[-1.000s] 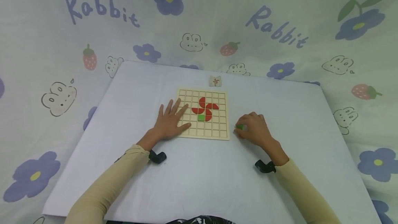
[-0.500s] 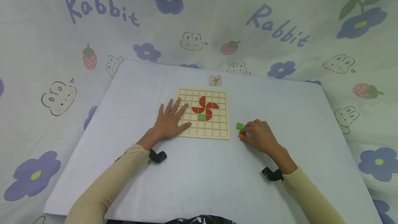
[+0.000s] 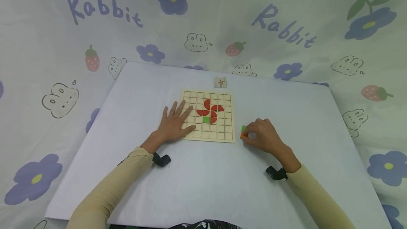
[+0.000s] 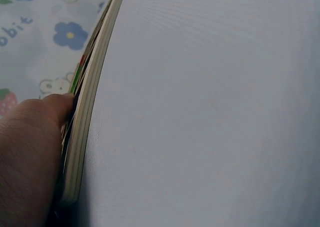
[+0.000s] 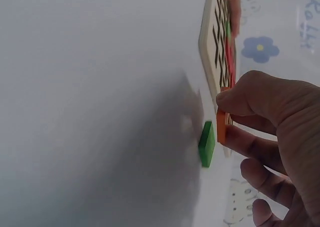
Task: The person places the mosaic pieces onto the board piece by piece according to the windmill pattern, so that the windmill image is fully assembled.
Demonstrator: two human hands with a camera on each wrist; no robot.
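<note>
A wooden grid board (image 3: 222, 135) lies on the white table, with several red rounded pieces (image 3: 213, 117) forming a pinwheel and one green square tile (image 3: 206, 119) set in its cells. My left hand (image 3: 171, 125) rests spread over the board's left side; its thumb (image 4: 60, 107) lies at the edge in the left wrist view. To the right of the board, my right hand (image 3: 264, 135) pinches an orange tile (image 5: 221, 122) between thumb and fingers. A loose green tile (image 5: 207, 144) lies on the table close beside it, partly covered by the fingers in the head view.
A small card (image 3: 220, 82) with a pinwheel picture lies behind the board. The white table (image 3: 203, 183) extends around it, and a patterned cloth (image 3: 203, 17) with flowers and rabbits hangs behind. Black cameras (image 3: 276, 173) are strapped to both wrists.
My right hand has let go of the green tile, leaving it on the table, and taken an orange tile, which has shifted slightly left toward the board. The left hand stays put.
</note>
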